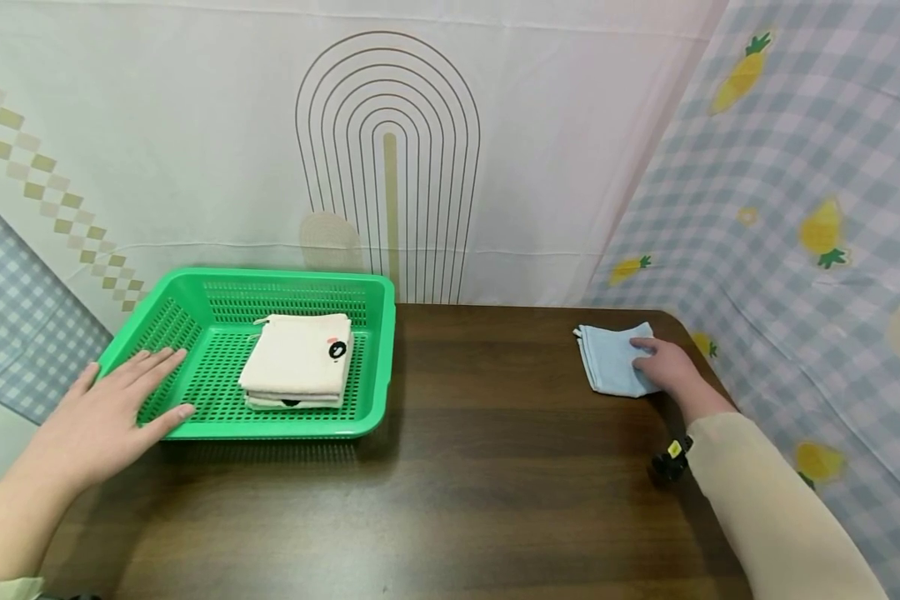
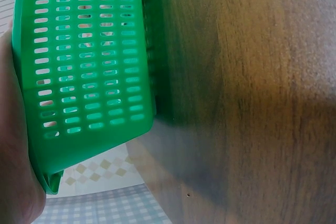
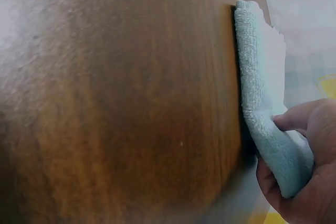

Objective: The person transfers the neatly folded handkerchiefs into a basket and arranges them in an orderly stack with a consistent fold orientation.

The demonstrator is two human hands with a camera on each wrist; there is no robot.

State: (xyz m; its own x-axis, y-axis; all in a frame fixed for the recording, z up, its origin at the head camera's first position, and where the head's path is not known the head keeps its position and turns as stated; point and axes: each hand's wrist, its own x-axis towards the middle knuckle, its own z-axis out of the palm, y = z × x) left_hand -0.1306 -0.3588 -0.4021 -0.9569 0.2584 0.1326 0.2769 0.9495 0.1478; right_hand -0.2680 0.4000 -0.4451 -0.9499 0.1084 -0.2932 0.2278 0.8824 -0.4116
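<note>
A light blue towel (image 1: 613, 360), folded into a flat square, lies near the table's back right corner. My right hand (image 1: 669, 367) pinches its right edge, thumb above and fingers beneath, as the right wrist view shows with the towel (image 3: 257, 82) bent up at that end. Over the front left corner of a green plastic basket (image 1: 378, 367) rests my left hand (image 1: 112, 421), its fingers spread and straight. Inside the basket sits a stack of folded white towels (image 1: 296, 354) with a small black and pink print.
The brown wooden table (image 1: 480, 467) runs between basket and blue towel. A white printed cloth (image 1: 540, 150) hangs behind it. On the right hangs a checked curtain (image 1: 780, 208) with pineapples, close to my right arm.
</note>
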